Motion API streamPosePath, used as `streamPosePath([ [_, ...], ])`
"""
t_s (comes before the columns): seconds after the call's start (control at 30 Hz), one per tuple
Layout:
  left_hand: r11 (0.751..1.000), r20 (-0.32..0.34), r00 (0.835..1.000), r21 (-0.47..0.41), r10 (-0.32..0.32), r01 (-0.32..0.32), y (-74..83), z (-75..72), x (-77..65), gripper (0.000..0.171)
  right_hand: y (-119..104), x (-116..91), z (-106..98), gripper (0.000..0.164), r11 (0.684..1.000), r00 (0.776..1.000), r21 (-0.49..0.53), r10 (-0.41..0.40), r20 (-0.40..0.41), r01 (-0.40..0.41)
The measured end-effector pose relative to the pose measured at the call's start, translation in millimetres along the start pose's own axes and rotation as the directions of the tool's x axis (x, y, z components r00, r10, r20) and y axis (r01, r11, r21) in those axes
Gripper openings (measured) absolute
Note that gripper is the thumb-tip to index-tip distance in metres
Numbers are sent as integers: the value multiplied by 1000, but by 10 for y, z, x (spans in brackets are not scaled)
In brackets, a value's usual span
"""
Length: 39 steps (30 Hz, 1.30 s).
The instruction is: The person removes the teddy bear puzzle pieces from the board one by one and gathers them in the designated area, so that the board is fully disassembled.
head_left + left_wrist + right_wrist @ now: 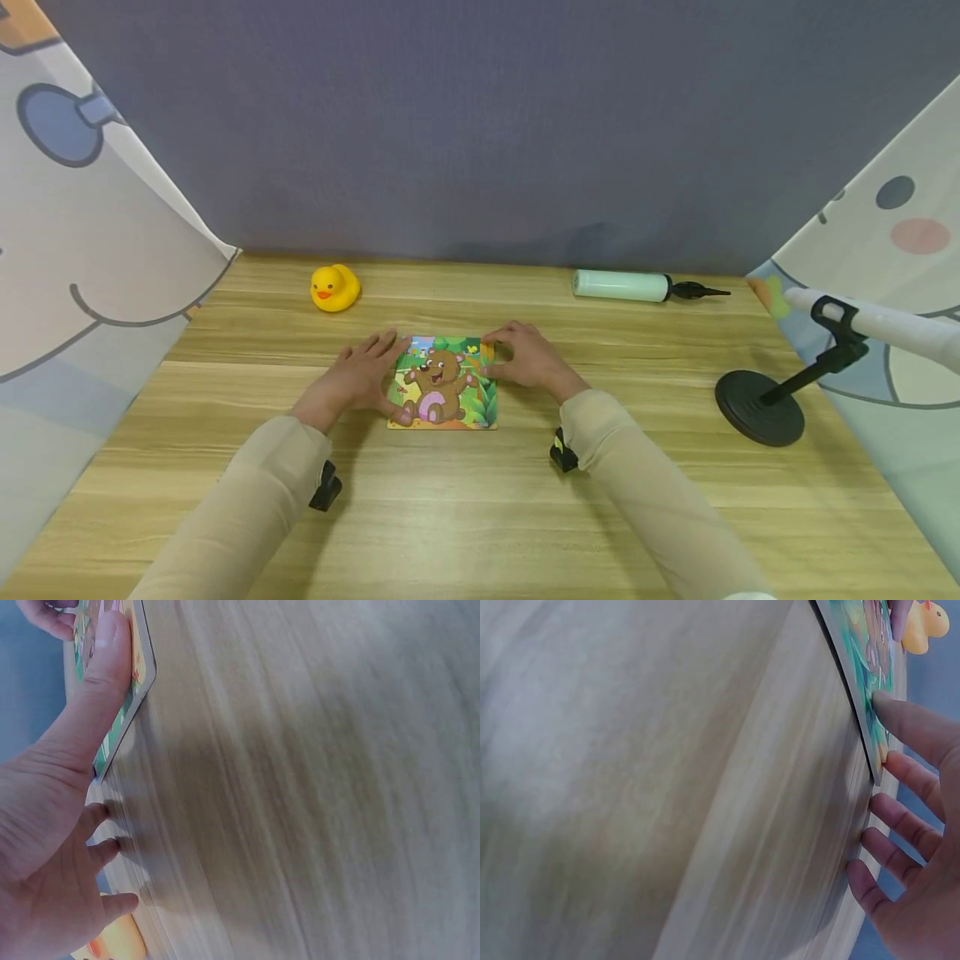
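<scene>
A thin square picture board (441,392) with a cartoon brown bear lies flat on the wooden table. My left hand (358,375) spreads over its left side, the thumb resting near the lower left corner and the forefinger at the upper left corner. In the left wrist view that thumb (109,660) lies straight across the board's face, while the other fingers reach down to the tabletop. At the upper right corner, my right hand (525,357) touches the board with thumb and forefinger. Its remaining fingers (904,821) extend beside the board at the table surface in the right wrist view.
A yellow rubber duck (335,288) sits at the back left of the table (450,517). A pale green hand pump (621,286) with a black nozzle lies at the back right. On the right stands a black round-based holder (759,408) carrying a white tube (892,325).
</scene>
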<state>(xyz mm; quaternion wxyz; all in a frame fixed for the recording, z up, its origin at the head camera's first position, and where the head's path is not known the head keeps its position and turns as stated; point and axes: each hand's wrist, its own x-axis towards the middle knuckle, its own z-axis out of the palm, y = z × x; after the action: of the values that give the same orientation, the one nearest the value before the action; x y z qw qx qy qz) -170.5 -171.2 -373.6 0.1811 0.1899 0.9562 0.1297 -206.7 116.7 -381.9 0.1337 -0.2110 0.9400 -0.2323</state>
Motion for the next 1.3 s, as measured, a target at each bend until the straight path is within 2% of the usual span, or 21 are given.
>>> streamPosePath([
  [0.4, 1000, 4, 1000, 10, -23, 23, 31, 11, 7, 132, -42, 43, 31, 51, 998, 998, 19, 59, -29, -59],
  [0.73, 999, -2, 1000, 27, -20, 20, 14, 34, 22, 131, -37, 58, 43, 56, 999, 999, -12, 43, -23, -43],
  [0.9, 999, 8, 999, 23, -32, 32, 33, 18, 12, 131, -3, 50, 56, 52, 1000, 1000, -7, 24, -16, -24],
  [1.13, 998, 26, 998, 25, -57, 56, 54, 17, 21, 132, -20, 60, 88, 68, 1000, 1000, -30, -9, -1, 9],
  [1.3, 998, 31, 998, 25, -61, 60, 86, -4, 7, 130, -58, 64, 117, 71, 999, 1000, -50, -19, -24, 18],
])
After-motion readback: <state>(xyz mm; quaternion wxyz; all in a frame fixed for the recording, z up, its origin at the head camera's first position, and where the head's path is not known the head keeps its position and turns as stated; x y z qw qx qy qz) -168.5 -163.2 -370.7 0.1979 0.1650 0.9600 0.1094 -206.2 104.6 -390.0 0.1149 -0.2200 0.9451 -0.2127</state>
